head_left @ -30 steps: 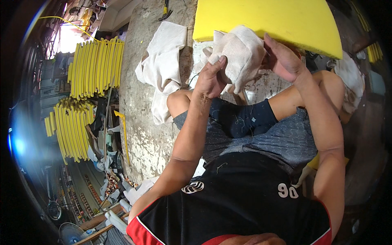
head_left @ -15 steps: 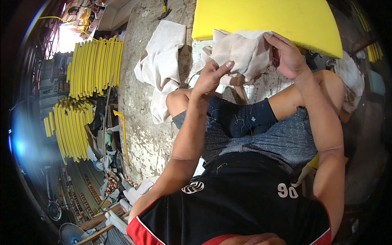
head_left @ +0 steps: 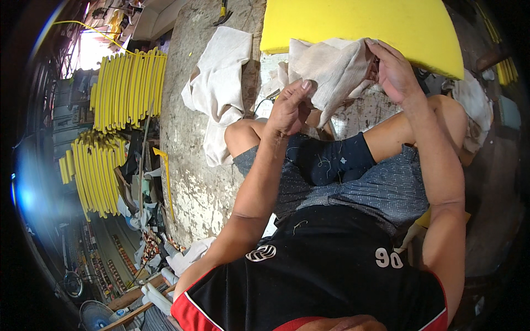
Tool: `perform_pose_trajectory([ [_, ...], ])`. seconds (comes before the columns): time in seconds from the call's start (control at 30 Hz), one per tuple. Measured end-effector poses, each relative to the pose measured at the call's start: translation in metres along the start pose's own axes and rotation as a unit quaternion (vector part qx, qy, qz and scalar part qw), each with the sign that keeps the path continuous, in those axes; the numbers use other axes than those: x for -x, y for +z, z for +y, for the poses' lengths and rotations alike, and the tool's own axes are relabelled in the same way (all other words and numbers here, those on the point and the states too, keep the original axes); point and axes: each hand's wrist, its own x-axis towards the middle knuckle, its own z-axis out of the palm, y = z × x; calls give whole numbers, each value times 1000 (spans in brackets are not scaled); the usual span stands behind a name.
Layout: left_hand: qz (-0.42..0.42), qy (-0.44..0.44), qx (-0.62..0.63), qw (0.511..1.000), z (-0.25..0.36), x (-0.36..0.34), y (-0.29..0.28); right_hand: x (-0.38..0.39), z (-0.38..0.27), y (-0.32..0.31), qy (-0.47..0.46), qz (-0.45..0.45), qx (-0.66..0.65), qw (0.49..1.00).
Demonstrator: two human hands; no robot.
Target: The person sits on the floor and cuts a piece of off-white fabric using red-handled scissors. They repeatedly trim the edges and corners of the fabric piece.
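A piece of beige cloth (head_left: 328, 69) is stretched between my two hands above my crossed legs. My left hand (head_left: 290, 107) pinches its lower left part, thumb on top. At the cloth's upper right corner, my right hand (head_left: 393, 71) grips the edge between thumb and fingers. The cloth hangs in folds, and a lower corner droops to a point. Just beyond it lies a thick yellow foam slab (head_left: 359, 22). Another beige cloth (head_left: 223, 71) lies crumpled on the worn board to the left of my knee.
The worn, paint-flecked board (head_left: 193, 193) stretches along my left. A hammer (head_left: 222, 14) lies at its far end. Stacks of yellow curved strips (head_left: 130, 88) stand at the far left, with a fan (head_left: 96, 315) at lower left. Whitish cloth (head_left: 472, 105) is bunched beside my right knee.
The held cloth has been turned and its lower corner now hangs down between my hands. My right hand has shifted slightly right, and my left hand's fingers have curled in.
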Motion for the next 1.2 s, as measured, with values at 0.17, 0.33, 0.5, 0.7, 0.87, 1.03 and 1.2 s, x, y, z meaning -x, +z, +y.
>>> perform_pose_trajectory([
  [0.17,29,12,42,999,2,-3,13,-20,8,-33,-158,122,376,905],
  [0.33,24,27,47,998,8,3,16,6,-16,7,-404,89,547,728],
  [0.5,37,5,94,995,10,4,30,33,2,51,-459,-48,601,653],
  [0.7,5,-10,-21,1000,6,7,27,26,16,44,-395,-33,539,743],
  [0.87,24,-2,-14,1000,3,7,10,-8,-26,-31,-358,187,401,822],
  [1.03,31,-5,54,998,12,10,24,-17,-59,-71,-312,359,546,690],
  [1.2,68,-20,39,997,5,13,17,4,-27,-3,-247,190,600,737],
])
